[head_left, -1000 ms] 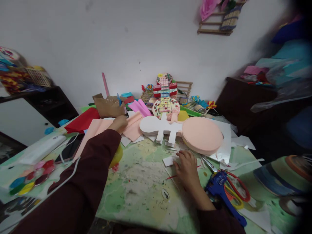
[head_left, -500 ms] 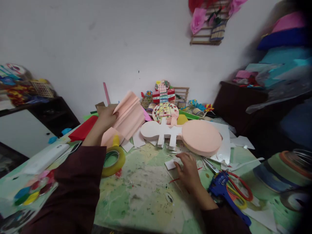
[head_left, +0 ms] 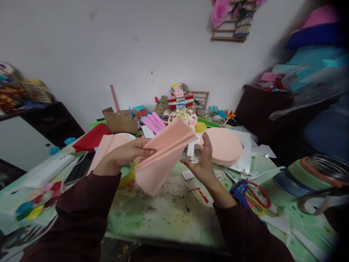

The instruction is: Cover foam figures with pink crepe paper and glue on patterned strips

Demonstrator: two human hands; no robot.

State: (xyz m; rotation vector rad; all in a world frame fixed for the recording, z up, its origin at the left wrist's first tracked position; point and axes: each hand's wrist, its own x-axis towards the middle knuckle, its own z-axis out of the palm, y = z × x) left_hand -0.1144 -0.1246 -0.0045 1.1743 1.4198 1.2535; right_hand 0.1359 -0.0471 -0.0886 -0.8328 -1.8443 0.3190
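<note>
left hand grips a pleated peach paper sheet, thumb on top, fingers curled under, held up in the air just left of the round peach cutout. right hand holds nothing, fingers wide and upright, between sheet and cutout. blue glue gun and scissors lie near the cutout's front edge. yellow tape roll is well left of the cutout.

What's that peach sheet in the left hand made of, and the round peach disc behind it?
The folded peach sheet looks like matte thin paper: long creases, drooping end. The round peach disc seems foam board: thick edge, flat, stiff.
</note>
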